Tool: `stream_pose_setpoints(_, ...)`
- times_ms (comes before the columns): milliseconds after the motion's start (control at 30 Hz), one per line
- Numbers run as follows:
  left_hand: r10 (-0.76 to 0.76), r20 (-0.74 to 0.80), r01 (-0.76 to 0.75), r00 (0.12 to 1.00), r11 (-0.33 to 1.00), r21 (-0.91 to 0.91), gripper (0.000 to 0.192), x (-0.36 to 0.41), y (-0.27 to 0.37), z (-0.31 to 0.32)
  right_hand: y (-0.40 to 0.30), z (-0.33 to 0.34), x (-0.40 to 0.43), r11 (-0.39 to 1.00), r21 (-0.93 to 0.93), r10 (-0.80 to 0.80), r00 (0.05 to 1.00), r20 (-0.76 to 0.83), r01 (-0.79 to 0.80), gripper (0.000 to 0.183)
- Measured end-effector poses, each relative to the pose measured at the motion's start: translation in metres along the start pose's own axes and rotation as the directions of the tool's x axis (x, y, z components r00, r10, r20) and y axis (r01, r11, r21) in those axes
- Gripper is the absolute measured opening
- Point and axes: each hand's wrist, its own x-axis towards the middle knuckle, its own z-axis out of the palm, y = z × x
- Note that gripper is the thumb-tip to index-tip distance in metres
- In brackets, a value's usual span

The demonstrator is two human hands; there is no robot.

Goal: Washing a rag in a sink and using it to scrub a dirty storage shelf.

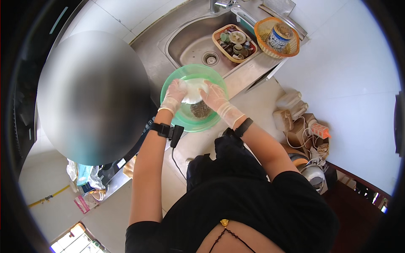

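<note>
A green plastic basin (218,121) is in front of me at the edge of the sink counter. Both my hands wear thin translucent gloves. My left hand (175,91) grips the left side of a rounded white object (193,90) over the basin. On its right side, my right hand (215,96) holds the same object with fingers and thumb at its edge. Whether it is a cloth or a dish I cannot tell. Below it, within the basin's outline, shows a round grey-brown mesh-like thing (200,109), perhaps a scourer.
Beyond the basin lies a steel sink (190,52) holding a basket (216,35) of small cups and dishes. An orange-rimmed basket (262,27) with a blue-and-white jar (278,39) stands right of it. Boxes (283,120) and pots (313,175) crowd the right wall. A grey blur hides the left.
</note>
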Motion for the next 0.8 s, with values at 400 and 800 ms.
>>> stream_pose_setpoints(400, 0.198, 0.162, -0.107, 0.967, 0.888, -0.448, 0.044, -0.046, 0.133, -0.085, -0.004, -0.006, 0.046, 0.054, 0.828, 0.061, 0.830, 0.554, -0.557, 0.054)
stream_pose_setpoints(800, 0.369, -0.167, -0.392, 0.914, 0.910, -0.135, 0.027, -0.036, 0.056, -0.027, -0.023, 0.002, 0.016, -0.448, 0.684, -0.313, 0.818, 0.483, -0.576, 0.044)
